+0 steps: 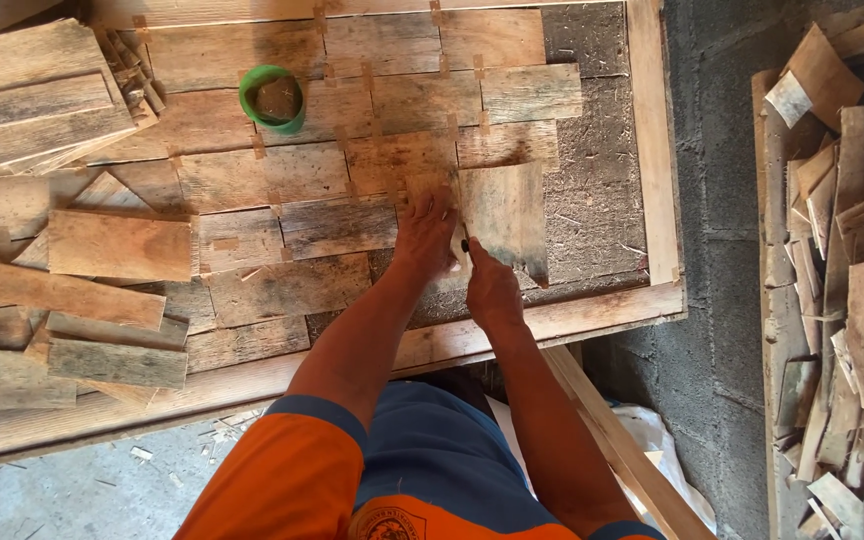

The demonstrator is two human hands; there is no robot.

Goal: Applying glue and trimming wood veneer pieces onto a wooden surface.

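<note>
Rough plank panel (252, 180); left hand (425, 235) flat, right hand (492, 290) gripping dark tool (465, 245).

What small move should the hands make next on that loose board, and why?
Probably draw the dark tool along the board's left edge. The left hand presses flat beside that board, the right hand grips a small dark tool at the edge, and bare panel backing lies beyond.

One green cup (272, 98) near the bench (652, 150) far edge; two hands; one heap of wood offcuts (842, 280) beside the bench; loose boards (117, 245) too many to count.
</note>
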